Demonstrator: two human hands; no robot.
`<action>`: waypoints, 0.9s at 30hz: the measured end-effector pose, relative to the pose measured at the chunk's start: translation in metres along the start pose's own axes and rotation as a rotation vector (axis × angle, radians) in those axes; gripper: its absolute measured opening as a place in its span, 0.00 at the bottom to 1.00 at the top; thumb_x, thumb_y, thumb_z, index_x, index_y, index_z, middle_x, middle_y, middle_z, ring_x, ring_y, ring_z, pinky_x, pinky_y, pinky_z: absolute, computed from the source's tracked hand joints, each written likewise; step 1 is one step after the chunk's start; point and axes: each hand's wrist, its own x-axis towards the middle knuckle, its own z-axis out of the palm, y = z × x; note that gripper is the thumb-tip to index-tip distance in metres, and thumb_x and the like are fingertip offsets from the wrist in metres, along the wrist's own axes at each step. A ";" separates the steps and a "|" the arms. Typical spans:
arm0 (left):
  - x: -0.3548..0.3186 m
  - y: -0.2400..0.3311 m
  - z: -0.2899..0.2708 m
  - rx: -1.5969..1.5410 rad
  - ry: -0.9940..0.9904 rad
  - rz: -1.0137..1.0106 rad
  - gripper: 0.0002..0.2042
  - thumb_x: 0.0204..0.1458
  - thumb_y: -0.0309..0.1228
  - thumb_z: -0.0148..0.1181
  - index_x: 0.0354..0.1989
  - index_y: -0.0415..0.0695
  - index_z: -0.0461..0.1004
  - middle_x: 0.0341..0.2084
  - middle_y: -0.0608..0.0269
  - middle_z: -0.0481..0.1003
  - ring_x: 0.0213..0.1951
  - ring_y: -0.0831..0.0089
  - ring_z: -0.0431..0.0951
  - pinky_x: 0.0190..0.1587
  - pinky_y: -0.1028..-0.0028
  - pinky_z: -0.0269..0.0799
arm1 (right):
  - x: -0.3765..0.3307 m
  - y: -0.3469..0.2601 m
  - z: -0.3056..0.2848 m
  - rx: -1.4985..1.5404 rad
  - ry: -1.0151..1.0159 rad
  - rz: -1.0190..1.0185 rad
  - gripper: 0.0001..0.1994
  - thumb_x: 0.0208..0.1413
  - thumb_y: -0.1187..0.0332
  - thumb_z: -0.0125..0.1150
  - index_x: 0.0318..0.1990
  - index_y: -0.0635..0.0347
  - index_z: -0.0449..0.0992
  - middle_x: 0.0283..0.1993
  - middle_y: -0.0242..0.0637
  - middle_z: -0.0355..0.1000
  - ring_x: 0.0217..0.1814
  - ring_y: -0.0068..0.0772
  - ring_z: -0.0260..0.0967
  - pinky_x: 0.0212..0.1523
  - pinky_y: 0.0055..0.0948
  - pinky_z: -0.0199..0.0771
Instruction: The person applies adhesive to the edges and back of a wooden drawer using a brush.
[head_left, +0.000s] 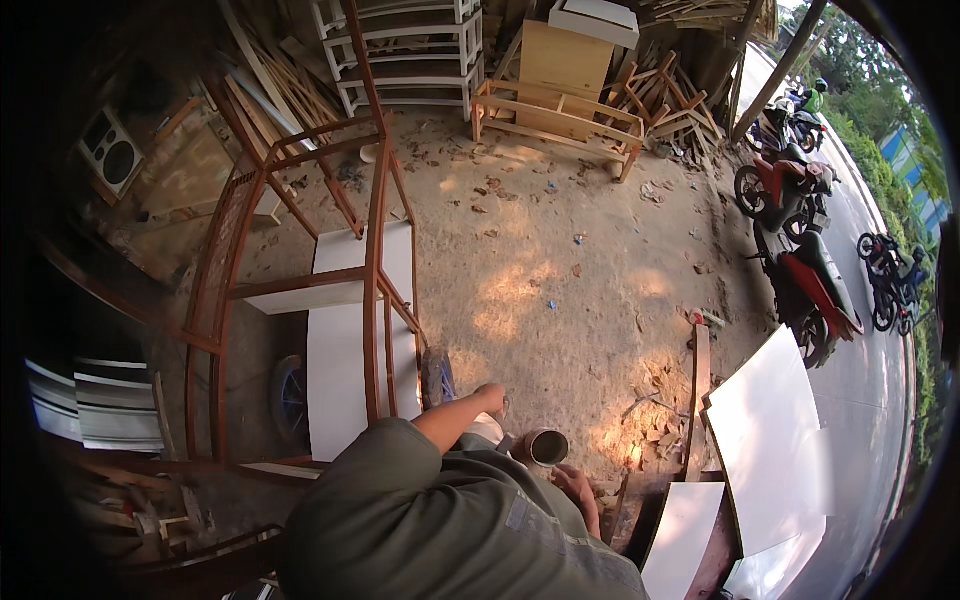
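Note:
A round, dark-rimmed can or cup (545, 447) shows in front of my body, its open top facing up. My right hand (574, 484) is low beside its right edge; the fingers are small and partly hidden, so I cannot tell whether they grip it. My left hand (491, 398) reaches forward near the wheel of a reddish-brown wooden cart frame (374, 250). Its fingers are too indistinct to tell what they hold, if anything. White panels (335, 365) lie inside the cart frame, left of my left arm.
White boards (770, 440) lie to my right beside a wooden plank (698, 390). Parked motorcycles (810, 285) line the road edge. A low wooden frame (560, 115), white shelving (405, 60) and scrap wood stand at the back. Dry leaves litter the concrete floor (520, 230).

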 end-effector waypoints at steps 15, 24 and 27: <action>0.041 -0.155 -0.141 -0.768 -0.115 -0.454 0.27 0.56 0.57 0.64 0.31 0.39 0.85 0.23 0.58 0.82 0.20 0.71 0.77 0.23 0.68 0.74 | 0.287 -0.199 -0.141 0.159 0.213 0.002 0.20 0.64 0.59 0.61 0.53 0.68 0.78 0.43 0.42 0.80 0.40 0.34 0.79 0.37 0.33 0.78; 0.188 -0.151 -0.224 -0.851 -0.048 -0.596 0.33 0.58 0.60 0.58 0.46 0.36 0.83 0.38 0.49 0.83 0.36 0.61 0.84 0.39 0.63 0.78 | 0.510 -0.391 -0.265 -0.100 0.168 -0.045 0.24 0.60 0.57 0.64 0.52 0.74 0.78 0.38 0.49 0.81 0.36 0.36 0.81 0.35 0.34 0.80; 0.265 -0.136 -0.283 -0.888 0.147 -0.501 0.33 0.59 0.60 0.57 0.47 0.35 0.82 0.39 0.48 0.83 0.39 0.61 0.84 0.42 0.62 0.78 | 0.605 -0.471 -0.298 -0.260 0.124 -0.232 0.26 0.59 0.53 0.64 0.50 0.74 0.79 0.34 0.51 0.80 0.33 0.37 0.81 0.36 0.38 0.78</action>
